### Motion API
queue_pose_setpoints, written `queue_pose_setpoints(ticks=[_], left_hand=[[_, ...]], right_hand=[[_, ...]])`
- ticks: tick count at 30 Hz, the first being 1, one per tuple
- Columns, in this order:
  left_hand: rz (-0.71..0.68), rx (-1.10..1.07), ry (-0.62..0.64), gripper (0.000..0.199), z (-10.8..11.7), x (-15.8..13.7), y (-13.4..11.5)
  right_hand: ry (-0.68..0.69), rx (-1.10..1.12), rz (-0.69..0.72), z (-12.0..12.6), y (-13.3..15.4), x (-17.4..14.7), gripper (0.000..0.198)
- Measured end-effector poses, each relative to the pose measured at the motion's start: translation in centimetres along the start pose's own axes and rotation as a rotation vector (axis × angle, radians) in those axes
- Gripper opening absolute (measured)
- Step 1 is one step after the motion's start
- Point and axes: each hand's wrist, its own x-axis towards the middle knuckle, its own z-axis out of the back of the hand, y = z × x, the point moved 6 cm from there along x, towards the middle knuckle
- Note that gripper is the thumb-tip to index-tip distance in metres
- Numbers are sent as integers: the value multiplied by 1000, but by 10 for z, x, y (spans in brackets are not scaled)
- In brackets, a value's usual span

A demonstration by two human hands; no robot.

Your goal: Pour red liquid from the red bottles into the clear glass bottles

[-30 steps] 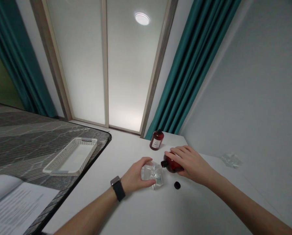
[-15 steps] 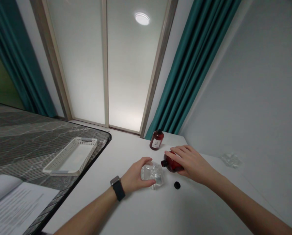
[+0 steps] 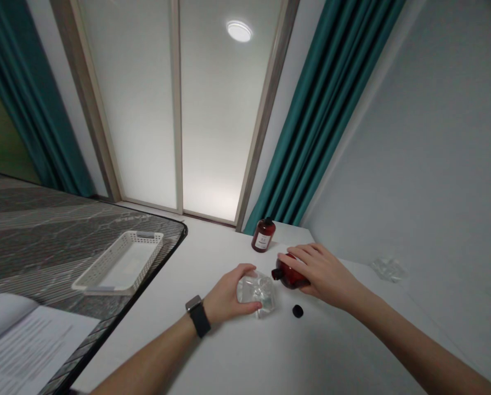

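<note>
My left hand, a dark watch on its wrist, is closed round the side of a clear faceted glass container on the white table. My right hand grips a dark red-brown bottle tipped on its side, its black neck pointing left toward the glass rim. Whether liquid runs from the neck is too small to tell. Just below the bottle, a small black cap lies on the table. Behind both hands a second red-brown bottle with a white label and black top stands upright.
At left, a white plastic basket and an open book lie on a grey patterned surface with a black edge. A clear crumpled-looking or faceted object sits by the wall at right. Teal curtains and frosted doors stand behind the white table.
Almost nothing differs. The tilted bottle in my right hand has shifted very slightly to the right; my left hand and the glass container stay where they were.
</note>
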Motion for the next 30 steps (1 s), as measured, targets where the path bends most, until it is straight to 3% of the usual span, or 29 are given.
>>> queue_pose_setpoints(ticks=[30], left_hand=[[14, -79, -8, 67, -1, 0, -1]], right_hand=[[-1, -2, 1, 6, 1, 0, 70]])
